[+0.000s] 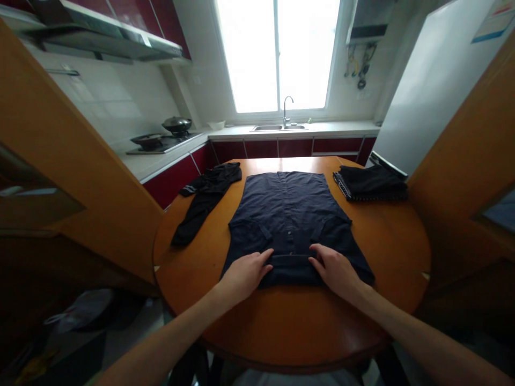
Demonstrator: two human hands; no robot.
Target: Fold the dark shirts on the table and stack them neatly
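Note:
A navy button-front shirt (290,206) lies spread out on a round wooden table (298,321). Its sides taper at the far end, and a strip along the near edge is folded over. My left hand (245,273) rests on the left part of that strip, thumb and forefinger apart on the cloth. On the right part lies my right hand (333,269), its thumb and forefinger likewise spread. Both hands touch the fabric without visibly pinching it. Their other fingers are partly hidden.
Rumpled black clothing (207,195) lies at the table's left, and a folded black stack (372,182) at its right. Beyond are a sink (269,128), a stove (161,145) with pans and a white fridge (434,80). Wooden doors (80,161) flank the table.

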